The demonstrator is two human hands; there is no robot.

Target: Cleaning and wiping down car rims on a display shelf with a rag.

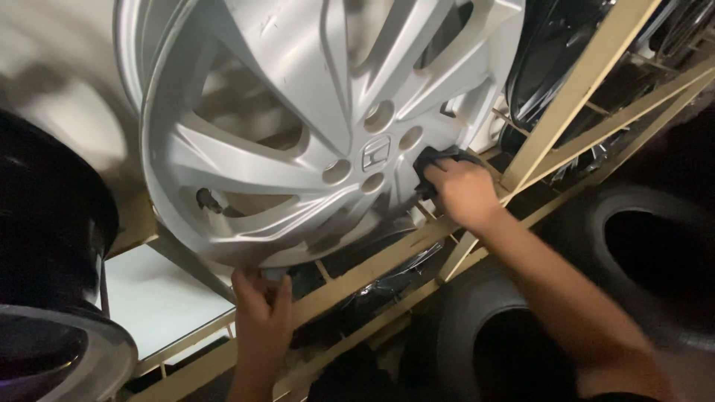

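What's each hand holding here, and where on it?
Left hand grips the silver alloy wheel at its bottom rim. Right hand holds a dark cloth bunched against the wheel beside the hub.

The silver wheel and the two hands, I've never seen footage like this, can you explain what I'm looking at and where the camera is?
The one picture comes from a camera worn on a person's head, looking down at their own bare hands. There is no machine here. A large silver alloy wheel stands tilted against a pale metal rack. The left hand grips the wheel's lower rim. The right hand presses a dark cloth against the wheel near its centre hub. Black tyres lie at lower right, behind the rack, and a dark wheel sits at the left edge.
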